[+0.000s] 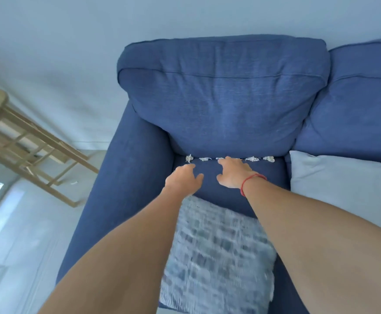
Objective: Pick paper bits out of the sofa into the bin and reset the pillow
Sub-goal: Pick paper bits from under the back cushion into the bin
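Several white paper bits (253,159) lie in a row along the crease between the seat and back cushion of a blue sofa (221,105). My left hand (184,177) hovers over the seat just below the leftmost bit (189,158), fingers apart, holding nothing. My right hand (233,172), with a red string on the wrist, reaches to the crease, its fingertips at the middle bits; whether it pinches one I cannot tell. A woven blue-grey pillow (216,257) lies flat on the seat front between my forearms.
A plain light-grey pillow (343,189) leans on the seat to the right. A wooden stool (26,141) stands on the pale floor left of the sofa armrest (121,177). No bin is in view.
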Tool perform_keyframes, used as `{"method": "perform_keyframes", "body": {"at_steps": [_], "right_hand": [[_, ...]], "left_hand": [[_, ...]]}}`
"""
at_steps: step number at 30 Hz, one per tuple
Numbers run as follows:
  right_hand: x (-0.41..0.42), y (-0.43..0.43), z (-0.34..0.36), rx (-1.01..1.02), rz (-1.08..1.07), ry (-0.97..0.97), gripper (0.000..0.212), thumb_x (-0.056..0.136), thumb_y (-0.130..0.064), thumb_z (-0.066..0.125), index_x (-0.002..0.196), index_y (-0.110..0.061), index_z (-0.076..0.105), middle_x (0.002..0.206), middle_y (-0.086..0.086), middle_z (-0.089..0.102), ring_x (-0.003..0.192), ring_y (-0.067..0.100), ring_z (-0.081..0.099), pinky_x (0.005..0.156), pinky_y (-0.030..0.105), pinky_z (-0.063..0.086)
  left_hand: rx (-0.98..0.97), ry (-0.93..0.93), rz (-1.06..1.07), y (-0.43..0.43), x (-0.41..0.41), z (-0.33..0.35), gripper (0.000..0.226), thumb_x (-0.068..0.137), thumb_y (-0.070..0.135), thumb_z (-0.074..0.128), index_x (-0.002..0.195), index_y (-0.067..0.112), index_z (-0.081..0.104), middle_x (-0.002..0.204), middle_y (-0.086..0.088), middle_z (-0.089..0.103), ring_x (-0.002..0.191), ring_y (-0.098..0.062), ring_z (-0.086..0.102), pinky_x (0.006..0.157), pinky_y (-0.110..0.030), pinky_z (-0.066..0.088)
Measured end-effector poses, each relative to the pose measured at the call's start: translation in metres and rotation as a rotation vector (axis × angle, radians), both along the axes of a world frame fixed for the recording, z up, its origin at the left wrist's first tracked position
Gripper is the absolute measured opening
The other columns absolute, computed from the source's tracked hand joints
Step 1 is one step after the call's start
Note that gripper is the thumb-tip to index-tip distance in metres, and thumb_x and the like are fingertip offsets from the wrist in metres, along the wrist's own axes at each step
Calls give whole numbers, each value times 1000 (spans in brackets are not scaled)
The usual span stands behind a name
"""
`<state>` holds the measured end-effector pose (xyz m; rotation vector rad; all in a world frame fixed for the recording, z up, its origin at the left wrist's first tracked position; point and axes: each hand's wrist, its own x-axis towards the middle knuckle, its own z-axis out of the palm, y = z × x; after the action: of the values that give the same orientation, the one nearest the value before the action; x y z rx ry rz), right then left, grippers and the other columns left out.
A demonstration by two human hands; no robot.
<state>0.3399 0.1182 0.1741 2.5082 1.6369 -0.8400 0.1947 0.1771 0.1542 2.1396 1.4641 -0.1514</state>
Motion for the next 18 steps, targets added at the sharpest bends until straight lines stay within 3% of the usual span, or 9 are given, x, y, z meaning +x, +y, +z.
{"method": "perform_keyframes", "body": {"at_steps": [4,10,18], "right_hand": [[-7,29,-15,42,18,32,43,92,-21,50,134,-12,47,134,8,46,129,31,44,104,43,39],[9,63,-49,-28,-18,110,58,93,-21,49,149,-16,32,156,10,28,141,32,33,110,44,33],[34,114,-99,-123,-26,150,55,93,-20,51,145,-13,36,154,10,31,140,32,34,109,43,34]], "left_hand": [[12,-14,-6,22,0,-7,58,95,42,43,147,18,32,144,-4,45,130,-24,44,99,-42,41],[-62,79,-28,62,8,-34,57,96,40,40,147,17,30,146,-6,41,137,-23,34,104,-44,37],[-157,78,47,104,25,-76,54,95,40,42,144,17,36,145,-9,42,135,-26,37,105,-45,37]]}}
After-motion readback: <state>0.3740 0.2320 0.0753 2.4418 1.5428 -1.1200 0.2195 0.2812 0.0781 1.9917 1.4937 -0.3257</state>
